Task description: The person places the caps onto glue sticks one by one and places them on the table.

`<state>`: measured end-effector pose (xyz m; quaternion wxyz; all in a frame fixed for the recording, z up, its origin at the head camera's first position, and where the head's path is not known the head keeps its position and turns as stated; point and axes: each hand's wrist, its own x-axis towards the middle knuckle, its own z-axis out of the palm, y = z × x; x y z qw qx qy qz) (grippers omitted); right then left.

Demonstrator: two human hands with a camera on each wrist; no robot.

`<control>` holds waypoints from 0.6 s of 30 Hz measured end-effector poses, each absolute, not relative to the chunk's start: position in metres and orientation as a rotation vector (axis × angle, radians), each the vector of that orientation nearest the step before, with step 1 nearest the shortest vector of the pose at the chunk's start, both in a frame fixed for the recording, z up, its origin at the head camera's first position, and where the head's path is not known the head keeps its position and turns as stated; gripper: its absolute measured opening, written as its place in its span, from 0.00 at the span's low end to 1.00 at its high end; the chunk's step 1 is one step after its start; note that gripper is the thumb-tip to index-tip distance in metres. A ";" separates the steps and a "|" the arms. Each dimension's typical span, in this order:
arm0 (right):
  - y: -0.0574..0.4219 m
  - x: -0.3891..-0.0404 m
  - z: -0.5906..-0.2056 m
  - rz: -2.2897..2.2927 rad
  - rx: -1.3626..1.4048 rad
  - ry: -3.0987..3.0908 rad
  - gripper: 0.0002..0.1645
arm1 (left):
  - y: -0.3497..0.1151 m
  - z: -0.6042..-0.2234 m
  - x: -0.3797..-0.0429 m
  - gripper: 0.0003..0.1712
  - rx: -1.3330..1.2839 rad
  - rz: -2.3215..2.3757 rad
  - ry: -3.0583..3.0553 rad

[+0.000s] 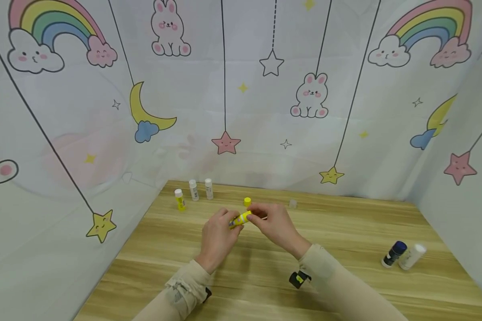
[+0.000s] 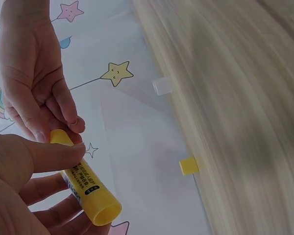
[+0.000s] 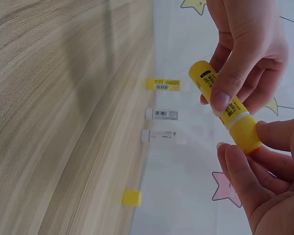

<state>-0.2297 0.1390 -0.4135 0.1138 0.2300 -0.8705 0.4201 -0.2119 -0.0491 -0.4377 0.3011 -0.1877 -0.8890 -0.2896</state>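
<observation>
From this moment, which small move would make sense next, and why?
Perhaps the right hand should gently twist the yellow end: that hand pinches it just past the white band, while the left hand grips the printed yellow tube, which should steady it.

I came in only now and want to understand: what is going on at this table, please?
The fingers of a person's left hand hold a yellow cylindrical tube with a white ring, while those of the right hand grasp its yellow end. The tube is held above the table. A small yellow cylindrical cap and a small translucent piece are beyond the hands on the wood-grain table.
</observation>
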 end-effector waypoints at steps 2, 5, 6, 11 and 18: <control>0.139 -0.229 -0.414 1.223 0.672 -2.559 0.13 | -0.049 -0.437 -0.212 0.17 -0.498 -0.768 -2.359; 0.139 -0.229 -0.414 1.217 0.673 -2.560 0.13 | -0.049 -0.437 -0.211 0.17 -0.501 -0.762 -2.354; 0.139 -0.229 -0.414 1.217 0.671 -2.558 0.13 | -0.049 -0.437 -0.211 0.16 -0.501 -0.761 -2.352; 0.138 -0.228 -0.414 1.225 0.677 -2.542 0.13 | -0.049 -0.437 -0.212 0.16 -0.510 -0.751 -2.348; 0.136 -0.228 -0.415 1.224 0.686 -2.527 0.13 | -0.048 -0.437 -0.211 0.16 -0.507 -0.729 -2.358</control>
